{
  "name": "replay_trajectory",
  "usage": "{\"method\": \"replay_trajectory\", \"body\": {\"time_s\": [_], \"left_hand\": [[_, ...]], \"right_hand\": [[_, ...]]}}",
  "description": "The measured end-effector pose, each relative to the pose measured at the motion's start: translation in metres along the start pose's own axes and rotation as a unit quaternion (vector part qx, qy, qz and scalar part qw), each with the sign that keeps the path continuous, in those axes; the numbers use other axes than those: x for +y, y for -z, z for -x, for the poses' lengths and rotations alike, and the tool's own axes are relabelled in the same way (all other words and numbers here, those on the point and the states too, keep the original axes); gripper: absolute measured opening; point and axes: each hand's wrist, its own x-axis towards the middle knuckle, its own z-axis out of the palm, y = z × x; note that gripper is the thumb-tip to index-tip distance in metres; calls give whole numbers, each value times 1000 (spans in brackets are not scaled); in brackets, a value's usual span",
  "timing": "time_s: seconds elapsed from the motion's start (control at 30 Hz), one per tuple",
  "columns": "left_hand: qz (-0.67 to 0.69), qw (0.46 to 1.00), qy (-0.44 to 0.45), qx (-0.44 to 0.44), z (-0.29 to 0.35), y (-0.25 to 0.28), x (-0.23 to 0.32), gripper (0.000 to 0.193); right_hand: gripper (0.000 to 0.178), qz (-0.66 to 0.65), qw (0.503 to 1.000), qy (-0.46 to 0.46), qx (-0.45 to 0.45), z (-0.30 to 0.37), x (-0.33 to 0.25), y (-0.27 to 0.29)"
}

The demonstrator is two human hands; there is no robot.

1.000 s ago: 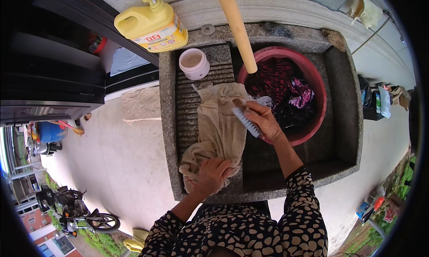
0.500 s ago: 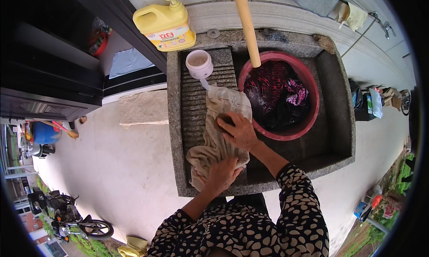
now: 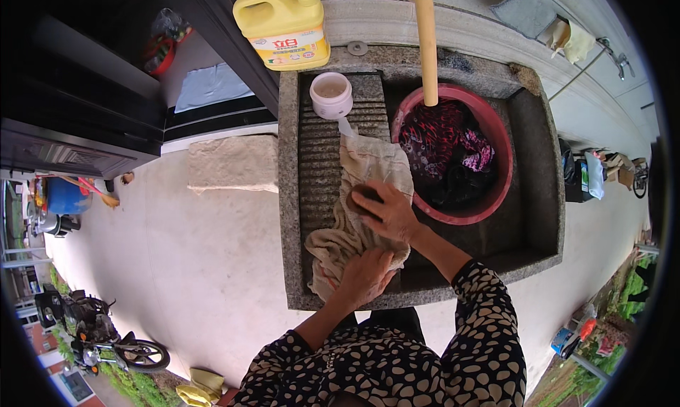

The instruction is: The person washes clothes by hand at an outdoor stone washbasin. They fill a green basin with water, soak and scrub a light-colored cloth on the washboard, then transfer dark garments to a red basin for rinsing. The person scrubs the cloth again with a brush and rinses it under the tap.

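Observation:
A wet beige cloth (image 3: 375,159) lies spread over the ribbed washboard slope (image 3: 321,166) of a stone sink, its lower part bunched into folds. My right hand (image 3: 391,212) is closed round a brown oval scrub brush (image 3: 365,200), pressed onto the middle of the cloth. The brush's underside is hidden. Nearer to me, my left hand (image 3: 365,276) grips the cloth's lower folds, its fingers partly hidden by fabric. Above the cloth on the ribs stands a small white tub (image 3: 331,95). Right of the cloth, a red basin (image 3: 501,173) holds dark and pink-patterned clothes (image 3: 443,141) in water.
A yellow detergent jug (image 3: 283,31) stands at the sink's far left corner. A wooden pole (image 3: 426,46) reaches down over the basin's far rim. The stone sink's rim (image 3: 559,194) bounds the right side. A motorcycle (image 3: 106,336) is parked at lower left.
The whole view has shifted, so the sink sits slightly farther right. My right hand has moved the brush a little toward me along the cloth. My left hand keeps its hold.

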Motion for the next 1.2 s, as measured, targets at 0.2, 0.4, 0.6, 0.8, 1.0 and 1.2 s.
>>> {"method": "replay_trajectory", "body": {"time_s": [0.2, 0.4, 0.6, 0.8, 1.0, 1.2], "left_hand": [[5, 996, 28, -89, 0, -2, 2, 30], [9, 997, 44, -67, -5, -4, 0, 30], [67, 994, 70, -57, -1, -8, -4, 28], [70, 990, 90, -77, -1, -5, -4, 29], [57, 992, 86, -70, 1, -6, -5, 31], [72, 991, 91, -64, -1, -9, -4, 31]], "right_hand": [[52, 165, 973, -115, 111, -30, 74, 0], [64, -206, 825, -433, 299, -7, 111, 3], [61, -246, 849, -467, 6, 103, 77, 57], [59, -76, 867, -483, -92, 118, 66, 52], [61, -34, 866, -480, -135, 133, 42, 57], [53, -132, 820, -539, -140, 149, 24, 70]]}}
